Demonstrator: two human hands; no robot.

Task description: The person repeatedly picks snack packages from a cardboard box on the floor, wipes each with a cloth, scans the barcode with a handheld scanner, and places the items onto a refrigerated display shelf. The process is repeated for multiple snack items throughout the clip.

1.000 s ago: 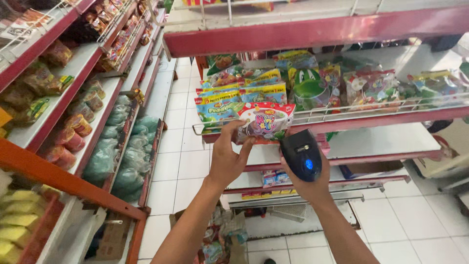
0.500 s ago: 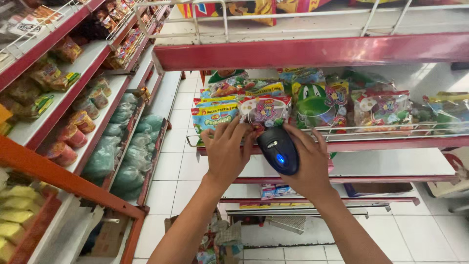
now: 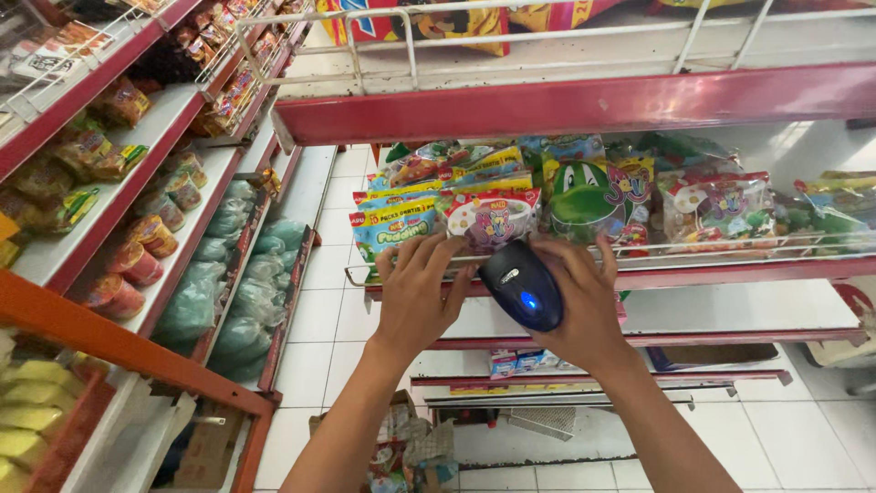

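Against the red wire-fronted shelf (image 3: 584, 108), both hands had risen from a moment before: the left hand (image 3: 417, 297) spread flat on the round-printed snack packet (image 3: 490, 219), the right hand (image 3: 584, 306) clasped around the black handheld scanner (image 3: 522, 285) just below it.

Left hand (image 3: 418, 301) fingertips vanish behind the round pink-and-white snack packet (image 3: 490, 219); right hand (image 3: 584, 306) palm hides under the black handheld scanner (image 3: 522, 285). Both forearms get cropped at the bottom edge.

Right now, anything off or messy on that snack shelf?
Yes: the snack packets sit in a loose, tilted heap against the wire rail, not in rows. The left hand touches one; the right hand holds a scanner.
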